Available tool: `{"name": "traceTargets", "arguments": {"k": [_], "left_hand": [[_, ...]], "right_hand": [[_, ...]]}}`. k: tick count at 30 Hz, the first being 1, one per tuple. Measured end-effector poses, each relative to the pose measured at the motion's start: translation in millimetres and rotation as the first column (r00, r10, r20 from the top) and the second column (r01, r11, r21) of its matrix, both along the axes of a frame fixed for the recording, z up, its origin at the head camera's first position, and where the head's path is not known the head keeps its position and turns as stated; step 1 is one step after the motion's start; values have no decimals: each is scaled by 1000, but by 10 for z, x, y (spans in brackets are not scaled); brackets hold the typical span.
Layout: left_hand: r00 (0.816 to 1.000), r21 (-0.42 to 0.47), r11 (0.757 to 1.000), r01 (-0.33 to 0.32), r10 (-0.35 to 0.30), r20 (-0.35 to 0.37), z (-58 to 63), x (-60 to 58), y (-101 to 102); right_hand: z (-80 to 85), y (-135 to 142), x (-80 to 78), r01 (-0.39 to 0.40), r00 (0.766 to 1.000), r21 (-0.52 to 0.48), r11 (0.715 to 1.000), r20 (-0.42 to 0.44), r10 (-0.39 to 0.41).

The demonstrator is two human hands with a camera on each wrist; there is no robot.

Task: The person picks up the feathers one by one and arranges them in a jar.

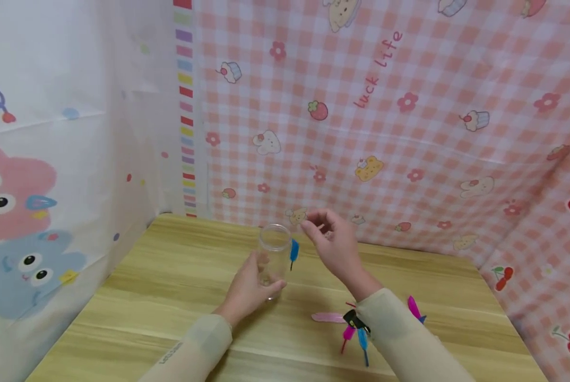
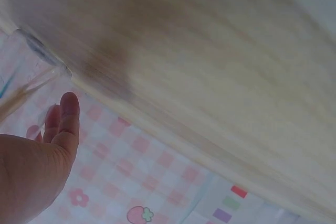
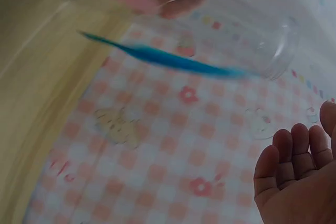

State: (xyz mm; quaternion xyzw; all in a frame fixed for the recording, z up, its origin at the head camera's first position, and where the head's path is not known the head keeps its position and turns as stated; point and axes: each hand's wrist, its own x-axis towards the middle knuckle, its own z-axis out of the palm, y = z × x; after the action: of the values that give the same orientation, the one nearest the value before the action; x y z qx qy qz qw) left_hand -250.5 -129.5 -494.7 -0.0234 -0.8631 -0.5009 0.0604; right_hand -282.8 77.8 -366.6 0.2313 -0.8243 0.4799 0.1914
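Note:
A clear jar (image 1: 275, 252) stands on the table, slightly tilted, with its round mouth up. My left hand (image 1: 252, 287) grips it low on the side, fingers round it and thumb across the front. Just outside the jar's right wall is a blue feather (image 1: 294, 251), tip up and quill down; it looks blurred in mid-air in the right wrist view, where the feather (image 3: 178, 64) touches no finger. Up and to the right of the jar's mouth is my right hand (image 1: 334, 241), its fingers loosely curled. Nothing shows between those fingers (image 3: 300, 153).
Near my right forearm lie a pale pink feather (image 1: 328, 317), a magenta feather (image 1: 348, 333), a blue feather (image 1: 363, 339) and another magenta one (image 1: 413, 306). A dark object (image 1: 355, 320) is by the sleeve. Checked cloth (image 1: 409, 143) hangs behind the wooden table (image 1: 180, 276).

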Motion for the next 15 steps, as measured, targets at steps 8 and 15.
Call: {"name": "traceTargets", "arguments": {"k": [8, 15], "left_hand": [[1000, -23, 1000, 10, -9, 20, 15, 12, 41], [1000, -9, 1000, -9, 9, 25, 0, 9, 15]], "right_hand": [[-692, 721, 233, -264, 930, 581, 770, 365, 43], [-1125, 752, 399, -313, 948, 728, 610, 278, 155]]}}
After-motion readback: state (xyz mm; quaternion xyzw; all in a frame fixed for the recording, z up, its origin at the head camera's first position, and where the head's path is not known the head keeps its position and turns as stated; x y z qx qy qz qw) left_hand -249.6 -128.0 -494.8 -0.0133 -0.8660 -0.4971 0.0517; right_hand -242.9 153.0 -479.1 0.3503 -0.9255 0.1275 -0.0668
